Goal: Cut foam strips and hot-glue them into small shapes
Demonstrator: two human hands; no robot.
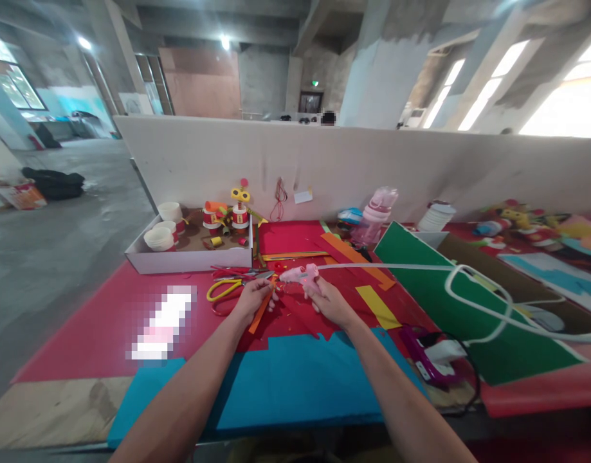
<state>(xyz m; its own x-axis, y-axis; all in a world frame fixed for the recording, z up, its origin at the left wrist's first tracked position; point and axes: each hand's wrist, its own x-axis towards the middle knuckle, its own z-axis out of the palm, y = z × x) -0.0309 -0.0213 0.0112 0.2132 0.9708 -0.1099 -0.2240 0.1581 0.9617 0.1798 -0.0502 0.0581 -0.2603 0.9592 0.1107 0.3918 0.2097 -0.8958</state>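
Seen with the glue gun [300, 275] as the clock's centre and twelve towards the partition [324, 157], the right hand [330, 303] is closed around the gun's handle. Its nozzle points to nine o'clock, probably so that the hot end stays clear of the gripping fingers. The left hand [255, 302] pinches an orange strip [261, 313], whose free end slants to eight; that narrow grip likely keeps the thin paper steady near the nozzle.

The scissors [225, 289] lie at nine, just beyond the left hand. At ten, the box [189, 262] holds cups [160, 239] and a figure [240, 215], its walls perhaps keeping them together. The bottle [375, 218] stands at two, a yellow strip [378, 307] lies at four and a blue sheet [295, 386] covers six.

The white cord [386, 265] runs to three and loops over the green board [420, 276], where it could snag. The power strip [418, 347] sits at four, past the yellow strip.
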